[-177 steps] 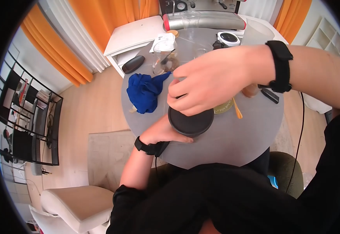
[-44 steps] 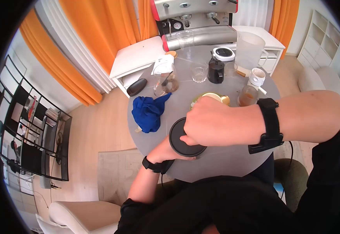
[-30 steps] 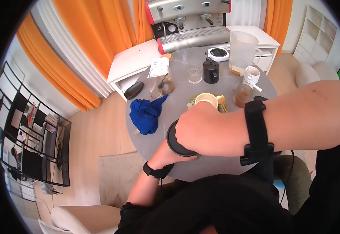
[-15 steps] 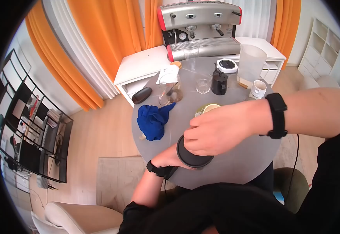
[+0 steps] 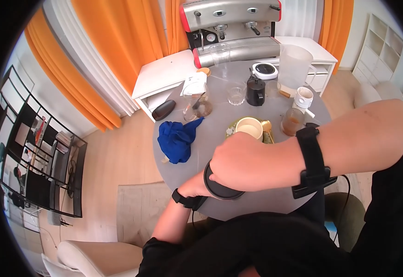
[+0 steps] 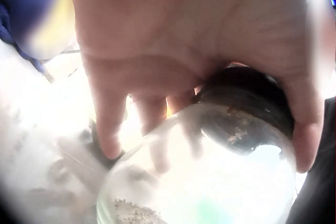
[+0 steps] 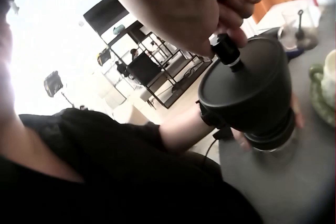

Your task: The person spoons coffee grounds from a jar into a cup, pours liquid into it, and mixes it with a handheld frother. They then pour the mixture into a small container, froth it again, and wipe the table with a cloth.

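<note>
In the head view, my left hand [image 5: 193, 187] holds a black hand coffee grinder [image 5: 223, 189] steady, close over the near part of the round grey table. The left wrist view shows that hand [image 6: 184, 35] spread round the dark collar, above a clear glass jar [image 6: 210, 182] with brown grounds inside. My right hand [image 5: 240, 159] is over the grinder's flat top. The right wrist view has its curled fingers pinching the small black crank knob [image 7: 227, 50] that sticks up from the disc. Beyond the grinder sits a cream cup [image 5: 249, 128] on a green saucer, with a gold spoon beside it.
A blue cloth [image 5: 177, 141] lies to the left, near a glass pot [image 5: 201, 107]. Farther back stand a drinking glass [image 5: 236, 94], a black kettle [image 5: 256, 92], a white scale [image 5: 265, 71] and a frosted pitcher [image 5: 294, 67]. A brown-filled glass [image 5: 292, 122] is near the right forearm.
The right hand has circled over the grinder's top, its wrist turning from frame to frame. The left hand keeps its hold on the grinder. The head view has shifted, showing more of the espresso machine.
</note>
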{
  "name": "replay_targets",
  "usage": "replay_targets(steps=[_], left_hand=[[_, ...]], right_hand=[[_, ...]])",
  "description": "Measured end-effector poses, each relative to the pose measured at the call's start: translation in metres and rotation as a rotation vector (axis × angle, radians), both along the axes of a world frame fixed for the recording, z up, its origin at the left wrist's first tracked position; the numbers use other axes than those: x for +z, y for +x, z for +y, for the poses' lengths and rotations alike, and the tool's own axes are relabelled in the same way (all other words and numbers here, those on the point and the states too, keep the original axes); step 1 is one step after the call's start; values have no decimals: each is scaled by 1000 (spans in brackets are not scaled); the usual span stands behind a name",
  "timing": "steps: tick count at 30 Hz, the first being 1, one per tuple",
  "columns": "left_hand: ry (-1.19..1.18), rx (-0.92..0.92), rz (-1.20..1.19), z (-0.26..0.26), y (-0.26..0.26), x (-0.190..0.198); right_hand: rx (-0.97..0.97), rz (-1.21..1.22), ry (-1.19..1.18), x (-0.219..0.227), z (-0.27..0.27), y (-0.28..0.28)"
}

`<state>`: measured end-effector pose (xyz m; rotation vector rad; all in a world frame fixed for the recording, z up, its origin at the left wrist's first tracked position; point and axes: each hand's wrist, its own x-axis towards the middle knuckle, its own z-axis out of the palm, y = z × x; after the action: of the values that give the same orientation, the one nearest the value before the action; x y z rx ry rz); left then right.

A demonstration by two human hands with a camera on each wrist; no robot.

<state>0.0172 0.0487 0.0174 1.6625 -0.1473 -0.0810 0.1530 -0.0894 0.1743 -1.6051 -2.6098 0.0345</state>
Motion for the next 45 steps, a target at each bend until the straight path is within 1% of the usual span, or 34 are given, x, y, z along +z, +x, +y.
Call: replay_targets(steps=[1, 2, 3, 4, 5, 6, 7, 8, 9, 11, 12, 13, 15, 16, 18, 19, 21, 23, 25, 29, 30, 31, 32, 33, 34, 35, 36, 37, 38, 41, 42, 43, 44, 45], left_hand=[[-6, 78, 32, -5, -5, 2], [-13, 157, 63, -10, -7, 6], [-15, 157, 65, -11, -7, 6], [115, 161, -49, -12, -7, 6], [244, 163, -163, -13, -7, 5], [240, 161, -160, -14, -8, 4], [234, 199, -139, -15, -10, 3], [229, 238, -119, -17, -11, 4], [225, 236, -116, -19, -11, 5], [206, 272, -36, -24, -13, 9], [202, 267, -33, -24, -13, 8], [226, 290, -44, -23, -14, 7], [243, 313, -54, -21, -14, 4], [216, 280, -81, -19, -14, 3], [179, 245, -95, -18, -14, 3], [170, 218, -108, -19, -13, 7], [152, 199, -131, -20, -11, 10], [100, 171, -74, -18, -10, 11], [74, 172, -21, -18, -12, 14], [-4, 163, 96, -19, -13, 19], [-11, 164, 100, -17, -13, 14], [44, 178, 50, -14, -14, 6], [101, 191, -1, -13, -14, 1], [98, 189, 2, -12, -14, -3], [41, 209, 86, -13, -16, -5], [-17, 230, 169, -14, -16, -7], [-20, 230, 168, -13, -15, -9], [106, 248, 51, -12, -15, -11], [233, 266, -65, -13, -14, -12], [225, 261, -129, -16, -16, -4], [222, 260, -122, -14, -13, -10], [272, 243, -195, -12, -8, -16], [321, 223, -265, -12, -7, -20], [319, 216, -258, -13, -8, -23]], right_hand=[[-146, 59, -85, 0, 0, -2], [-146, 61, -87, -2, -1, -3], [-230, 98, -156, -3, -1, -3], [-315, 135, -228, -4, -2, -4], [-316, 139, -233, -5, -3, -4], [-396, 194, -280, -4, -1, -3], [-475, 249, -328, -2, -1, -2], [-501, 285, -384, 1, 1, -1], [-503, 287, -388, 1, 2, 2], [-393, 290, -435, -2, 2, 9], [-350, 340, -398, -4, -2, 12], [-354, 342, -403, 1, -5, 8], [-588, 274, -495, 16, -10, -4], [-590, 277, -500, 12, -11, 0], [-45, -34, 217, 5, -13, 15], [-46, -29, 205, 8, -12, 22], [503, -389, 384, 21, -10, 33], [507, -356, 410, 17, -6, 34], [584, -406, 350, 15, 1, 35], [628, -427, 303, 16, 11, 29], [550, -347, 175, 17, 11, 29], [467, -267, 47, 15, 9, 28], [466, -262, 42, 11, 6, 27], [335, -186, 20, 6, 2, 25], [203, -109, -5, 2, -3, 21], [202, -106, -10, -1, -9, 13], [36, -123, -83, -2, -15, 5], [-130, -137, -157, 0, -20, -2], [-46, -83, 47, 6, -29, -4], [-61, -54, 2, 9, -34, -10], [-38, -58, 28, 10, -36, -10], [-39, -52, 24, 9, -36, -11], [-84, -59, -16, 8, -36, -13], [-132, -67, -55, 8, -36, -14]])
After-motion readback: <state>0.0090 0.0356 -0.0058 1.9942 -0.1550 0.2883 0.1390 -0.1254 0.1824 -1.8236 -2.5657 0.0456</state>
